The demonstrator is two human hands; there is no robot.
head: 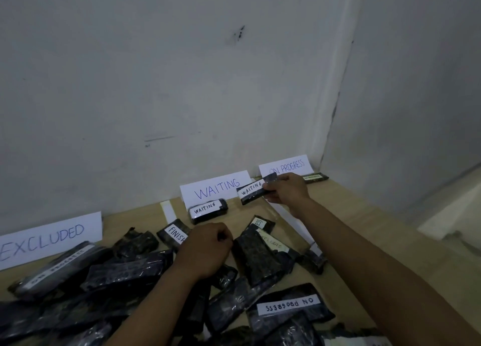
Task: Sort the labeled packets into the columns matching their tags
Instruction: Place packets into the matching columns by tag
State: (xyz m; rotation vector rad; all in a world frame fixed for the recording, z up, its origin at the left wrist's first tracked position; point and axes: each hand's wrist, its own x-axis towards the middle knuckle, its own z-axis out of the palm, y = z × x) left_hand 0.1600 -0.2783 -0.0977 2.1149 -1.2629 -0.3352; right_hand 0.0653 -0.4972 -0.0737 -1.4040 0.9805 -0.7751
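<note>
right grip (284, 190) extended, pinching, left grip (208, 248) curled

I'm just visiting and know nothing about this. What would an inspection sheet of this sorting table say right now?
Surface: wooden table, divided by tape strips.
Job's things: EXCLUDED sign, WAITING sign and ON PROGRESS sign lean on the wall; sorted packet lies below WAITING.
Clutter: unsorted pile of dark packets.
Hands: right hand grips a WAITING-tagged packet, off the table; left hand rests curled on the pile, grip unclear.
Cables: nothing seen.
Surroundings: white wall corner.
</note>
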